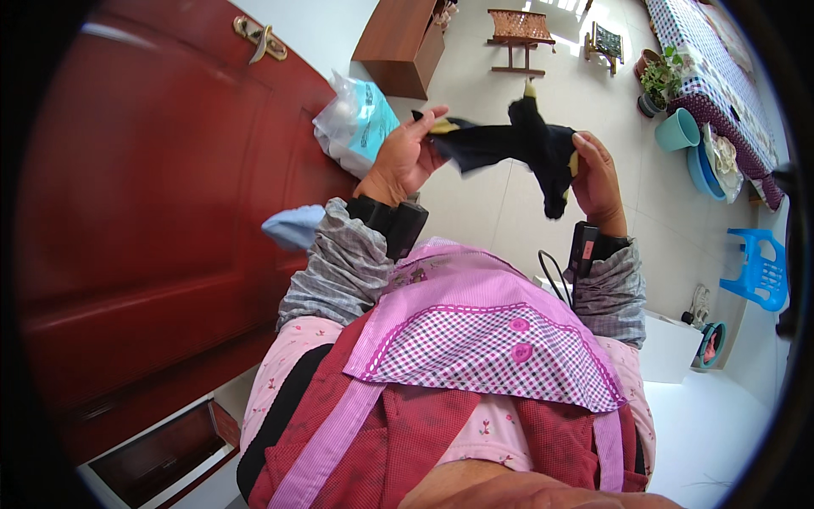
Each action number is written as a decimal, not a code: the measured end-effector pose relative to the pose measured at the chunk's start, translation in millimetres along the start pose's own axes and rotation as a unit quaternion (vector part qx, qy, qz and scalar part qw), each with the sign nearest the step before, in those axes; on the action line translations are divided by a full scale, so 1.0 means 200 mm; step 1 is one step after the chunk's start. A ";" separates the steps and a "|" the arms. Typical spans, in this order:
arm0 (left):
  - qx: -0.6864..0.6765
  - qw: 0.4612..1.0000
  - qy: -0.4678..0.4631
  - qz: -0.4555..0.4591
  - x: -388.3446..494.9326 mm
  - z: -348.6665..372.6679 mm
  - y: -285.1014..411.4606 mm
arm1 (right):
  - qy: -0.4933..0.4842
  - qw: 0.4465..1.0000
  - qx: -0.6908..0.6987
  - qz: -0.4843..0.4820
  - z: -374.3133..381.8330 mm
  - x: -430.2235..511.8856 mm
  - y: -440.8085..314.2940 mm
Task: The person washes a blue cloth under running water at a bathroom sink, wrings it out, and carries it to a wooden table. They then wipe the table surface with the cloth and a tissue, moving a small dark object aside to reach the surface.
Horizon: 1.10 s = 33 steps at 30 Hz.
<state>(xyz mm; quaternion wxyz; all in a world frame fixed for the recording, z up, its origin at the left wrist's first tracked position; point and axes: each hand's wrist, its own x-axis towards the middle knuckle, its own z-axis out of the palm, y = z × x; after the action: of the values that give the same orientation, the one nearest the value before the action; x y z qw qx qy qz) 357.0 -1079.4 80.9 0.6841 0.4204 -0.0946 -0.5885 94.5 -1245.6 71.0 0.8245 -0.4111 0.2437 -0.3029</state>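
A black cloth garment (509, 140) with yellow patches, possibly a pair of socks, is stretched between my two hands above the floor. My left hand (410, 153) has hold of its left end near a yellow patch, palm turned partly upward. At the other side, my right hand (598, 178) pinches the edge by another yellow patch between thumb and fingers. One narrow piece with a yellow tip sticks up from the middle, and another hangs down near my right hand. Motion blurs the cloth's lower left part.
On the left is a red door (159, 172) with a metal handle (261, 41). A plastic bag (356, 121) stands beside it. Ahead are a wooden cabinet (407, 48) and two low stools. A potted plant (661, 79), bucket (677, 130) and blue plastic chair (757, 267) stand rightward.
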 end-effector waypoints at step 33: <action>-0.243 0.952 -0.185 0.001 2.50 1.21 -0.03 | -0.043 0.963 -0.243 -0.109 -0.82 2.12 -0.77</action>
<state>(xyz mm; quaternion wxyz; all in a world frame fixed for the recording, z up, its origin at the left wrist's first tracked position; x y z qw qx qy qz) 346.2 -1633.5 45.5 0.7366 0.1254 -0.0737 -0.6604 237.7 -1702.3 45.1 0.6715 -0.6356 0.2278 -0.3052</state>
